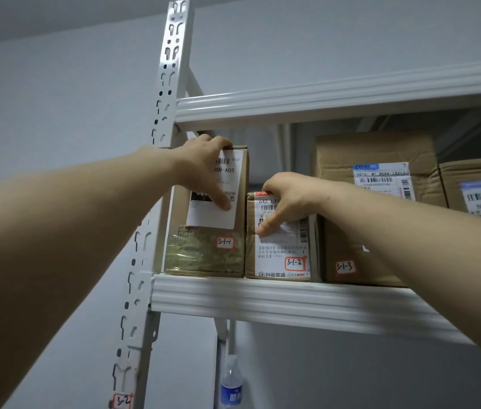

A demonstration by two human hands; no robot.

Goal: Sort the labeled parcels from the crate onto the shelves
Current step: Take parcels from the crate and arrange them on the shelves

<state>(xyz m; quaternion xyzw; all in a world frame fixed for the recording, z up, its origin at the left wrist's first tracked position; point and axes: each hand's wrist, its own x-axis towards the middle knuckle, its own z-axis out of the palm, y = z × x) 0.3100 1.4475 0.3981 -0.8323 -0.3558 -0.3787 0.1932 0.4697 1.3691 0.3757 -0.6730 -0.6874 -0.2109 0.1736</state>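
White metal shelf [263,299], ribbed front beam. Four brown cardboard parcels stand on it in a row. At the 9 o'clock end, by the slotted upright [168,84]: parcel 3-1-1 [204,249]. Just beside it at 3 o'clock: parcel 3-1-2 [280,261], shorter. Next at 3 o'clock: parcel 3-1-3 [351,231], larger. Farthest toward 3 o'clock: fourth parcel [475,178], label blurred.

Handwritten shelf codes and printed shipping labels on the parcels and rack.
The left parcel [207,252] bears a red-ringed tag "3-1-1" and a white label reading "6B-A05". The middle parcel [280,252] shows "3-1-2", "642 L7" and "抖音商城". The third parcel [375,149] carries "3-1-3" and a label "501E- M1 B064 [SZ1]". The fourth parcel [475,172] has a label starting "501E-", the rest blurred. The upright post [171,54] carries "3-2" low down. The blue label on the water bottle [231,388] is too blurred to read.
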